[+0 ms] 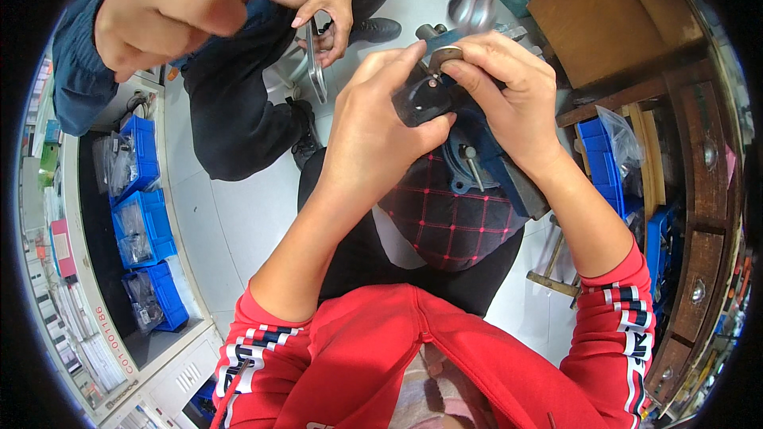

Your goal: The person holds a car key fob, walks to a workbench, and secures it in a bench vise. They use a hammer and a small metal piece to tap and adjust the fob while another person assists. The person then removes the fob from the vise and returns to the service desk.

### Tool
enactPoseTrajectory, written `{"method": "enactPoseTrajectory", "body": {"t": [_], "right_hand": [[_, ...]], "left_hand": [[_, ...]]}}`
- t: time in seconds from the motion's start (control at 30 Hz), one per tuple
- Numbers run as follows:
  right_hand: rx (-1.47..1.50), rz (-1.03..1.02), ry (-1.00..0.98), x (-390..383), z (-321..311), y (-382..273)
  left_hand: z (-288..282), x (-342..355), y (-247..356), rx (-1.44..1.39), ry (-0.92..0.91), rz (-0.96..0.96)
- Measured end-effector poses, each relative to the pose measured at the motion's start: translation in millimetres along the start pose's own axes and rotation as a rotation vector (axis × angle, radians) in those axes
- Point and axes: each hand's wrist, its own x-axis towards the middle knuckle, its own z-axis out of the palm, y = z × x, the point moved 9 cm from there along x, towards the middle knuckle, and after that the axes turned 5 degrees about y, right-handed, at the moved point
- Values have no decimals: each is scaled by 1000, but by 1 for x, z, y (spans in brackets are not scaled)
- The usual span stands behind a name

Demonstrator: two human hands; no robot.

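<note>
My left hand [381,111] grips a dark, smooth rounded piece [421,102], with a small coppery spot near its upper end. My right hand [513,95] pinches a small curved metal piece [445,54] against that end. Both hands are over a blue bench vise [465,159] with a metal handle, above a dark red-checked cloth [445,226] between my legs. Just above my fingers is a blurred metal hammer head [469,4]; a co-worker's raised hand [183,8] is at the upper left, closed around the handle.
The co-worker's other hand [334,8] holds a phone-like object [316,71]. Blue bins [143,226] with bagged parts line a cabinet on the left. On the right stand wooden drawers [699,254], a brown board [604,16] and another blue bin [600,163].
</note>
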Motion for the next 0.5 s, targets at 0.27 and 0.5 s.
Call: {"method": "enactPoseTrajectory", "body": {"t": [0.27,0.5], "right_hand": [[-18,8,-22,1,1,-1],[-2,-3,-15,0,1,-1]], "left_hand": [[-2,0,0,-17,1,-20],[-2,0,0,11,1,-6]]}}
